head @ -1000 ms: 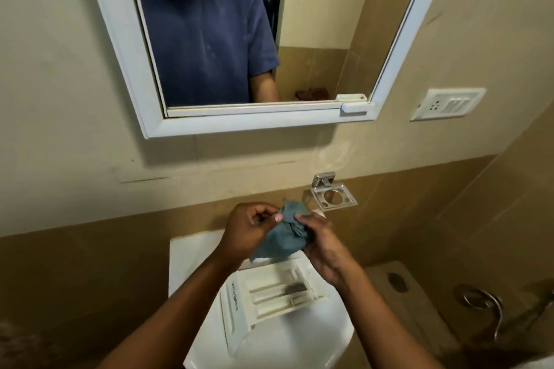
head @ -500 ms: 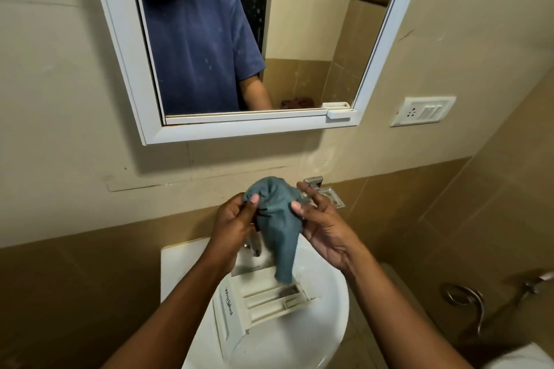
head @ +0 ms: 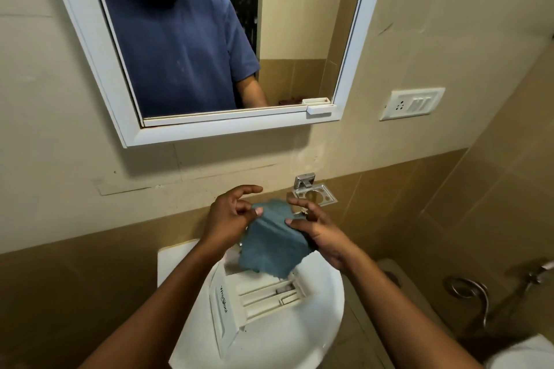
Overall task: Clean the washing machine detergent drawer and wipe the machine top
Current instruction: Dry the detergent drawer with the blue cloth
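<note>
A white detergent drawer (head: 254, 296) lies in the white wash basin (head: 317, 323), its front panel towards the left and its compartments facing up. Above it I hold a teal cloth (head: 274, 246) between both hands. My left hand (head: 229, 219) pinches the cloth's upper left edge with thumb and fingers. My right hand (head: 317, 228) holds the right side, thumb on top and fingers underneath. The cloth hangs spread out and covers the drawer's far end and the tap.
A white-framed mirror (head: 347, 69) hangs on the wall above the basin. A chrome holder (head: 311, 193) is fixed to the wall just behind my hands. A switch plate (head: 412, 103) sits to the right. A hose and hook (head: 470, 293) hang low right.
The cloth was bunched and hanging in a narrow twist; it is now spread wider between my hands. The view has tilted slightly so the mirror shows more.
</note>
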Motion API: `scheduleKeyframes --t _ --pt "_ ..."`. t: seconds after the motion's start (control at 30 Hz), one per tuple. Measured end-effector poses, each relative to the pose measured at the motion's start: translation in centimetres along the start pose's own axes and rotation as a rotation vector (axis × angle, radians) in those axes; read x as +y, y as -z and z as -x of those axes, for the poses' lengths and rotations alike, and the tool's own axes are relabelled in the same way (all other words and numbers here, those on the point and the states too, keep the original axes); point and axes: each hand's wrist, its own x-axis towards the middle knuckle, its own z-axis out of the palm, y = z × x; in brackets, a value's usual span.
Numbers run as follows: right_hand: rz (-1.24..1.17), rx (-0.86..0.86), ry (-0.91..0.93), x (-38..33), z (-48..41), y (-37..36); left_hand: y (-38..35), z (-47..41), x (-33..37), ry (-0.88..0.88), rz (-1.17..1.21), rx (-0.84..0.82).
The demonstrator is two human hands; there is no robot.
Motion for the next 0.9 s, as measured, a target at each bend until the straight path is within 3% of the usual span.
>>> scheduleKeyframes --t 0.13,0.37,0.47,0.6,0.7,0.9 --pt "0.394 -0.176 0.126 -0.5 0.1 1.2 -1.0 -0.1 1.4 -0.034 0.001 -0.083" --pt "0.768 -0.011 0.301 -0.1 -2.4 4.0 -1.5 -0.2 2.3 0.019 0.071 -0.043" --pt "0.538 -0.082 0.248 -1.0 -1.9 3.9 -1.2 -0.3 2.7 0.003 0.113 -0.024" --pt "0.265 0.031 -0.007 0.6 -2.2 2.7 -0.4 -0.6 3.1 0.014 0.24 -0.004" --pt "-0.087 -0.091 -0.244 2.4 -2.8 2.6 0.0 -0.7 3.2 0.019 0.405 -0.055" --pt "-0.505 -0.384 -0.245 2.7 -3.0 0.1 0.0 0.0 3.4 0.022 0.759 -0.155"
